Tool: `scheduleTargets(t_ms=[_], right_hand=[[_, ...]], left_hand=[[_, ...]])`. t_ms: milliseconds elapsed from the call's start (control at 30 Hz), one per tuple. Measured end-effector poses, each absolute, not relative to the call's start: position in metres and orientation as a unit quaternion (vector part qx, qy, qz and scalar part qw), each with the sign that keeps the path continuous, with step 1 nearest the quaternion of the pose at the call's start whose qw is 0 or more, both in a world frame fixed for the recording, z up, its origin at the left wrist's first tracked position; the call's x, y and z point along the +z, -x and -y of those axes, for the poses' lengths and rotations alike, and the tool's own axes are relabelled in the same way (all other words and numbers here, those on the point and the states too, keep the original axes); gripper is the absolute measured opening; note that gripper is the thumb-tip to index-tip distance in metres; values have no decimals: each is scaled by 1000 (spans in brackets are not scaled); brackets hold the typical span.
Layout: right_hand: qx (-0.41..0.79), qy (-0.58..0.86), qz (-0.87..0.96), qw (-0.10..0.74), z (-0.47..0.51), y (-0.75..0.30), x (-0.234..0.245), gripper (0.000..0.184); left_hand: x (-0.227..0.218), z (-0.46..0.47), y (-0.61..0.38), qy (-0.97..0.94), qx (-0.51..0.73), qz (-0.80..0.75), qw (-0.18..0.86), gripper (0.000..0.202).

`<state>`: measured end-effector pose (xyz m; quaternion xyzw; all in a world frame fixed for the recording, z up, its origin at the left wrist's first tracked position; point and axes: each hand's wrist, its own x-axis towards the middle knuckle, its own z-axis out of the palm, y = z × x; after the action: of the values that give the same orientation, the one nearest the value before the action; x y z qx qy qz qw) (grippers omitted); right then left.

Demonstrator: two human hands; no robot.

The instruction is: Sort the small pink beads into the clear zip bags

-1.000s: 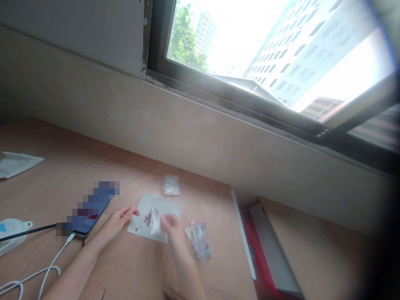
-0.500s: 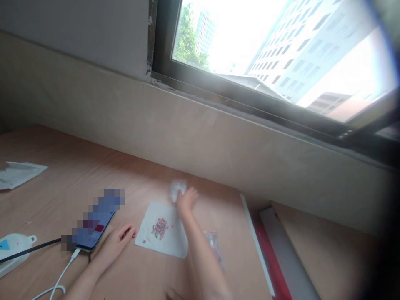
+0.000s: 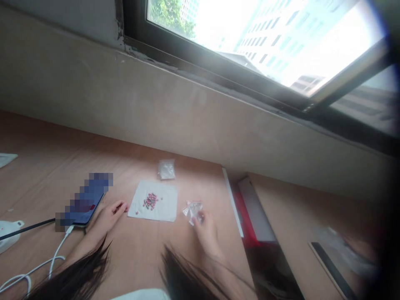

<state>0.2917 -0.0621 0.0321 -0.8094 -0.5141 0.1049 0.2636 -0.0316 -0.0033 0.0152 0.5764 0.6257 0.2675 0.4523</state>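
Observation:
My right hand [image 3: 206, 229] is closed on a small clear zip bag [image 3: 192, 210], thumb and fingers at its near right edge; what the bag holds is hard to make out. To the left lies a white sheet [image 3: 167, 208] with a small heap of pink beads and dark oblong pieces [image 3: 151, 201] on it. Single pink beads lie apart from the heap. My left hand [image 3: 114, 212] rests on the table just left of the sheet, fingers curled towards the thumb; whatever they may hold is hidden. Behind the sheet sits another clear bag [image 3: 166, 169].
A phone [image 3: 86, 208], partly blurred out, lies left of my left hand with a white cable [image 3: 58, 246] plugged in. A white device [image 3: 11, 233] is at the far left. Past the table's right edge are a red and grey item [image 3: 250, 221] and another tabletop [image 3: 290, 204].
My right hand has left the clear bag behind the sheet, come back towards me and taken hold of the zip bag on the right. The view has shifted; my left hand stays beside the sheet.

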Motion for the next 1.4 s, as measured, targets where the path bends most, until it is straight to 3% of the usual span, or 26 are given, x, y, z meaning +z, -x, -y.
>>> scheduleTargets(t_ms=[233,333,533,767,1033,1400], right_hand=[[118,820,516,218,70,-286,34,34],[104,820,522,210,72,-282,32,33],[99,813,503,275,69,-288,32,14],[195,710,527,425,50,-269,75,14],[292,590,625,420,31,-204,92,13],[254,634,596,423,31,-181,102,12]], left_hand=[[21,2,33,-576,276,-619,457,33],[21,3,32,-568,275,-628,455,33],[23,4,32,-564,279,-635,449,33],[39,-8,25,-526,308,-613,503,36],[111,8,-18,-625,250,-454,584,28],[118,12,-18,-612,255,-432,612,24]])
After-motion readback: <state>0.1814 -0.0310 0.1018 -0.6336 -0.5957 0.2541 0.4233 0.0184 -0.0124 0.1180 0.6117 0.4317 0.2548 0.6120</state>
